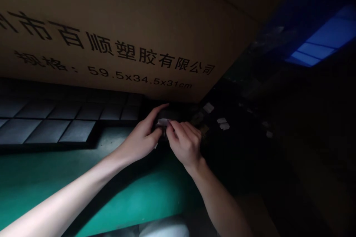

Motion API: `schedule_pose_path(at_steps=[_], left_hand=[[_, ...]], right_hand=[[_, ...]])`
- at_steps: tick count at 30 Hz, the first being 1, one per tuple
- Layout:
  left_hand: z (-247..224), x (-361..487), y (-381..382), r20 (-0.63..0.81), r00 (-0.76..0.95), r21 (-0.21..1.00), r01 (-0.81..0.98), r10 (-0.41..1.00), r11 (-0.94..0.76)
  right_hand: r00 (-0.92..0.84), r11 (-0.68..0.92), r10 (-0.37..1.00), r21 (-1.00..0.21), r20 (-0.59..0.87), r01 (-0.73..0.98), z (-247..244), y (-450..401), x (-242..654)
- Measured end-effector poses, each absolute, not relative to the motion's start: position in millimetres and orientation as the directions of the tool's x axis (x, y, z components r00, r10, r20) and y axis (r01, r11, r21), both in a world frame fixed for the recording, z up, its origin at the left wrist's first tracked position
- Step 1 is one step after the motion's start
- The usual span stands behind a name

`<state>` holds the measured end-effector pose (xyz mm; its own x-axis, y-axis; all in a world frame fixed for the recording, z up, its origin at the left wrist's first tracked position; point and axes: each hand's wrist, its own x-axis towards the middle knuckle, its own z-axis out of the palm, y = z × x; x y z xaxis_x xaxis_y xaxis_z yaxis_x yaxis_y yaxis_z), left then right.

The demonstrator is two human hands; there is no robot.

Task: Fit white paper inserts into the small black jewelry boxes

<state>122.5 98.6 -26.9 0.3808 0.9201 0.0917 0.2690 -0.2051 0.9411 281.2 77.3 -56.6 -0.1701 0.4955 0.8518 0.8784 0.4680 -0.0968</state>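
My left hand (pixel 143 133) is closed round a small dark item in the shadow below the carton, thumb on the near side and index finger stretched along the far side. A pale thin strip (pixel 163 122), like paper or a flap, shows between my hands at the top of that item. The thumb and index finger of my right hand (pixel 185 140) pinch at the strip's right end. What kind the dark item is, I cannot make out. To the left, flat-topped dark square boxes (pixel 76 131) stand side by side in rows, apart from my hands.
A large cardboard carton (pixel 125 18) with black print rises behind my hands. Green mat (pixel 155 192) covers the table in front. Small whitish scraps (pixel 223 123) lie to the right in deep shadow. A blue surface (pixel 322 44) shows at upper right.
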Motion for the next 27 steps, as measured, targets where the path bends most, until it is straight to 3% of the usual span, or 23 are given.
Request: schedule_pose_path(at_steps=[10, 19, 27], left_hand=[[-22, 123, 97, 0.011, 0.386, 0.977, 0.190, 0.922, -0.092], [-19, 117, 96, -0.064, 0.458, 0.990, 0.141, 0.887, -0.001], [-18, 115, 97, -0.125, 0.484, 0.988, 0.142, 0.866, 0.063]], right_hand=[[-0.191, 0.553, 0.416, -0.081, 0.889, 0.829, -56, 75, 284], [-0.196, 0.557, 0.621, -0.250, 0.759, 0.792, -61, 78, 288], [-0.282, 0.563, 0.595, -0.140, 0.752, 0.814, -58, 78, 291]])
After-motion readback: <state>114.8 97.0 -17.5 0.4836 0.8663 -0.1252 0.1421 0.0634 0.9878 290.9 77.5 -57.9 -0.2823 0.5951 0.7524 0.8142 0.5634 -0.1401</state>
